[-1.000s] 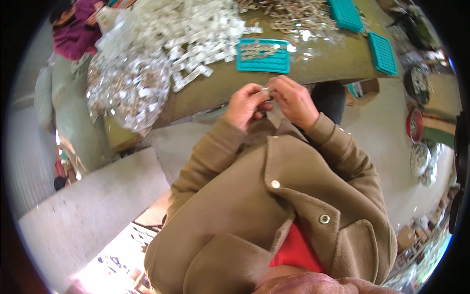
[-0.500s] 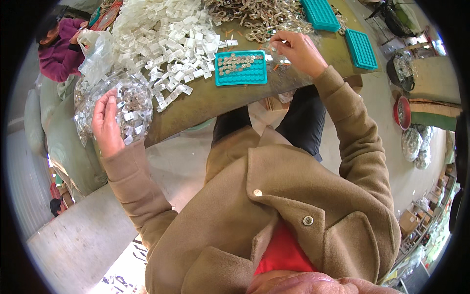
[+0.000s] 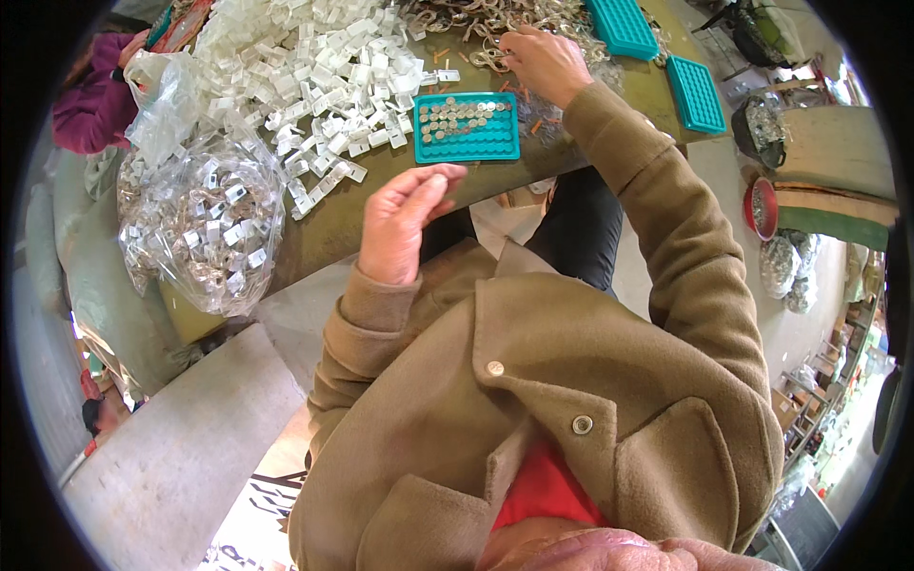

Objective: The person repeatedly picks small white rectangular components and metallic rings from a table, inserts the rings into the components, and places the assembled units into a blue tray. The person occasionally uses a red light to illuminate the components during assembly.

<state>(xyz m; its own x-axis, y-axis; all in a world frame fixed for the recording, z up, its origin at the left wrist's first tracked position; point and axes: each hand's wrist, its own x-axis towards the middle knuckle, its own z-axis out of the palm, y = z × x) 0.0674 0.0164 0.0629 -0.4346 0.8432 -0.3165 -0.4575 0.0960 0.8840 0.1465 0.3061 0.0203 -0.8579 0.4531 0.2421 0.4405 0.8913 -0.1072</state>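
My left hand (image 3: 398,226) hovers in front of the near edge of a teal tray (image 3: 466,153), thumb and fingers drawn together, nothing visible between them. Rows of small round silvery pieces (image 3: 464,119) fill the tray's upper part; its lower pockets show bare. Beyond the tray's right end, my right hand (image 3: 550,65) reaches down at the near edge of a heap of tangled, beige, loop-like pieces (image 3: 476,21). Its fingers are bent and closed at the heap; what they pinch, if anything, is hidden.
White plastic pieces (image 3: 333,76) are heaped left of the tray. A clear bag (image 3: 214,228) of white and brownish parts sits at the table's left edge. Two more teal trays (image 3: 624,29) (image 3: 696,95) lie at the right. Another person's purple sleeve (image 3: 95,100) shows at far left.
My left hand has moved right from over the clear bag to the front of the tray, its fingers closing. My right hand has shifted left and farther away, to the beige heap.
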